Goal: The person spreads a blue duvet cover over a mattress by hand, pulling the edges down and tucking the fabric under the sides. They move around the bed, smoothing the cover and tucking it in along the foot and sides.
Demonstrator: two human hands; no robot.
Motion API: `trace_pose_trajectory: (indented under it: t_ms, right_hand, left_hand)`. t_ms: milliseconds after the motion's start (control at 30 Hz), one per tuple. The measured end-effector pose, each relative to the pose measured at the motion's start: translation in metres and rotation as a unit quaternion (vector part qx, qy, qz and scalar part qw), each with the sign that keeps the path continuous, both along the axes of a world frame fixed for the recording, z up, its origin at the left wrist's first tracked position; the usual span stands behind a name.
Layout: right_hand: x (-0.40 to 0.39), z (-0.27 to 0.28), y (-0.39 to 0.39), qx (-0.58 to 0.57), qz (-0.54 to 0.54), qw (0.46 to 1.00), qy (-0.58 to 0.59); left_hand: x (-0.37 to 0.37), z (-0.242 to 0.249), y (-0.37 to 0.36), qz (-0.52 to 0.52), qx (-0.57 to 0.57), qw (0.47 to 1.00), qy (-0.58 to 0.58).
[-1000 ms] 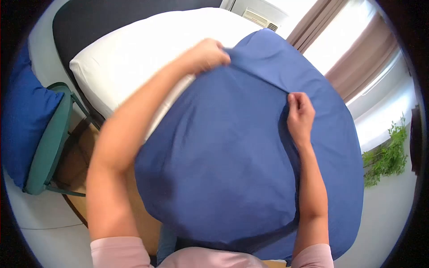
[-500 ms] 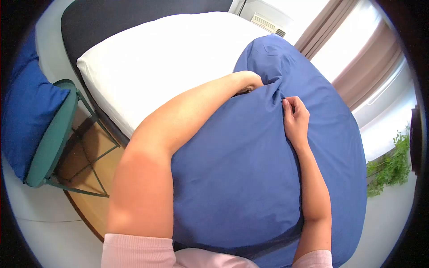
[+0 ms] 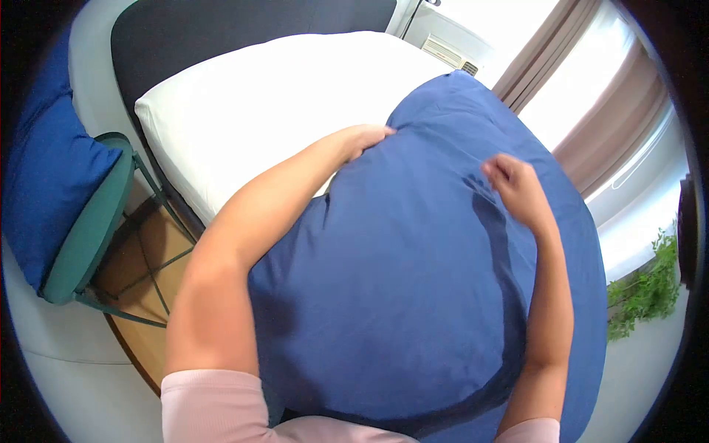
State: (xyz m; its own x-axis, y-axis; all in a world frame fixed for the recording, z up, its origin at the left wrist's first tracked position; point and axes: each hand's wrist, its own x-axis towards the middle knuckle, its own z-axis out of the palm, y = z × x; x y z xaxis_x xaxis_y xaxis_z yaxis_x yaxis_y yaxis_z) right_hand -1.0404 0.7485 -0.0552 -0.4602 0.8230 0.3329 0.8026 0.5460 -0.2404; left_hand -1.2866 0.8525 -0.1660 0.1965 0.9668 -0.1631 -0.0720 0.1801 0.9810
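Two hands on one pillow. Left hand [image 3: 363,138] lies at the far left edge of the blue pillow [image 3: 413,273], fingers curled over the rim of the cover; whether that grip pinches cloth I cannot tell. Half a second ago this hand was sunk inside the cover's opening; now it is out and resting on the outside. Right hand [image 3: 515,186] has shifted too: earlier it nipped a fold of cloth at the seam, now it sits loosely curled on top of the fabric, blurred, its grip not readable as clamped or free. The fold it held has flattened, and the blue cover reads smoother and fuller across the top. My judgement: the stuffing is largely seated and the work has passed to settling the cover.

Pillow is held up against the person's chest, over the bed's edge.

Count outward: one white mattress [image 3: 273,96], one dark headboard [image 3: 221,26], one green chair [image 3: 92,221] carrying one blue cushion [image 3: 44,184], one potted plant [image 3: 646,288], curtains [image 3: 591,96] at the window.
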Motion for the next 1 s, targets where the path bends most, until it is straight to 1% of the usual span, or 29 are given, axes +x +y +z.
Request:
trace_pose_trajectory:
  t_ms: [33, 67, 100, 133, 200, 267, 300, 333, 367, 400, 433, 467, 500, 533, 567, 600, 667, 700, 733, 767, 800, 867, 933, 967, 1000]
  right_hand:
    - [-0.006, 0.006, 0.013, 0.051, 0.012, 0.998, -0.016]
    - [-0.013, 0.010, 0.027, 0.101, 0.023, 0.994, -0.032]
    - [-0.023, 0.013, 0.043, 0.122, 0.028, 0.992, -0.028]
    - [-0.032, 0.017, 0.059, 0.143, 0.034, 0.989, -0.023]
    - [-0.047, 0.010, 0.097, 0.132, 0.098, 0.986, -0.032]
    - [-0.069, -0.010, 0.122, 0.048, 0.148, 0.987, -0.030]
    - [-0.080, -0.024, 0.134, 0.018, 0.143, 0.987, -0.071]
    - [-0.088, -0.038, 0.144, -0.009, 0.138, 0.984, -0.110]
    - [-0.095, -0.049, 0.145, -0.039, 0.139, 0.979, -0.146]
    - [-0.099, -0.061, 0.145, -0.070, 0.139, 0.971, -0.181]
    - [-0.098, -0.074, 0.149, -0.090, 0.141, 0.971, -0.169]
    - [-0.091, -0.078, 0.154, -0.071, 0.146, 0.968, -0.192]
    - [-0.080, -0.079, 0.159, -0.052, 0.150, 0.964, -0.215]
    - [-0.076, -0.080, 0.160, -0.033, 0.154, 0.958, -0.238]
    - [-0.077, -0.070, 0.146, -0.109, 0.042, 0.952, -0.282]
    - [-0.066, -0.070, 0.148, -0.092, 0.026, 0.959, -0.265]
    - [-0.061, -0.041, 0.135, -0.104, -0.043, 0.965, -0.236]
    - [-0.053, -0.028, 0.149, -0.142, -0.036, 0.972, -0.185]
    - [-0.062, -0.003, 0.136, -0.216, -0.029, 0.965, -0.143]
    - [-0.074, 0.005, 0.129, -0.221, -0.026, 0.967, -0.120]
    - [-0.088, 0.006, 0.126, -0.226, -0.023, 0.969, -0.096]
    - [-0.119, -0.019, 0.150, -0.156, -0.023, 0.948, -0.276]
    - [-0.148, -0.084, 0.159, -0.003, 0.046, 0.929, -0.368]
    - [-0.153, -0.097, 0.157, -0.008, 0.013, 0.952, -0.307]
    - [-0.150, -0.102, 0.153, -0.012, -0.022, 0.969, -0.246]
  left_hand:
    - [-0.008, 0.004, -0.014, -0.007, -0.008, 1.000, 0.030]
    - [-0.018, 0.021, -0.034, -0.021, -0.013, 0.996, 0.091]
    - [-0.028, 0.043, -0.066, -0.036, -0.019, 0.988, 0.150]
    - [-0.033, 0.050, -0.089, -0.050, -0.025, 0.976, 0.209]
    - [-0.038, 0.034, -0.112, -0.003, 0.003, 0.980, 0.200]
    - [-0.049, 0.033, -0.136, -0.116, 0.033, 0.967, 0.224]
    - [-0.050, 0.049, -0.154, -0.152, -0.006, 0.933, 0.326]
    - [-0.049, 0.061, -0.172, -0.186, -0.045, 0.885, 0.425]
    - [-0.053, 0.045, -0.183, -0.173, 0.059, 0.907, 0.379]
    - [-0.060, 0.029, -0.194, -0.158, 0.163, 0.917, 0.329]
    - [-0.066, 0.026, -0.206, -0.156, 0.137, 0.927, 0.313]
    - [-0.072, 0.027, -0.220, -0.156, 0.110, 0.936, 0.296]
    - [-0.077, 0.032, -0.238, -0.113, 0.034, 0.931, 0.345]
    - [-0.086, 0.022, -0.255, -0.079, 0.045, 0.946, 0.311]
    - [-0.094, 0.013, -0.268, -0.064, 0.038, 0.940, 0.332]
    - [-0.102, 0.002, -0.280, -0.051, 0.031, 0.933, 0.354]
    - [-0.120, -0.049, -0.303, -0.051, 0.040, 0.980, 0.190]
    - [-0.125, -0.051, -0.313, -0.047, -0.020, 0.991, 0.123]
    - [-0.130, -0.049, -0.323, -0.043, -0.079, 0.994, 0.054]
    - [-0.133, -0.050, -0.331, -0.039, -0.139, 0.989, -0.015]
    - [-0.136, -0.056, -0.336, 0.004, -0.113, 0.993, -0.044]
    - [-0.141, -0.071, -0.347, 0.088, -0.061, 0.989, -0.099]
    - [-0.146, -0.120, -0.363, 0.145, -0.060, 0.986, -0.053]
    - [-0.150, -0.142, -0.367, 0.171, -0.059, 0.983, -0.029]
    - [-0.150, -0.154, -0.368, 0.184, -0.052, 0.981, 0.017]
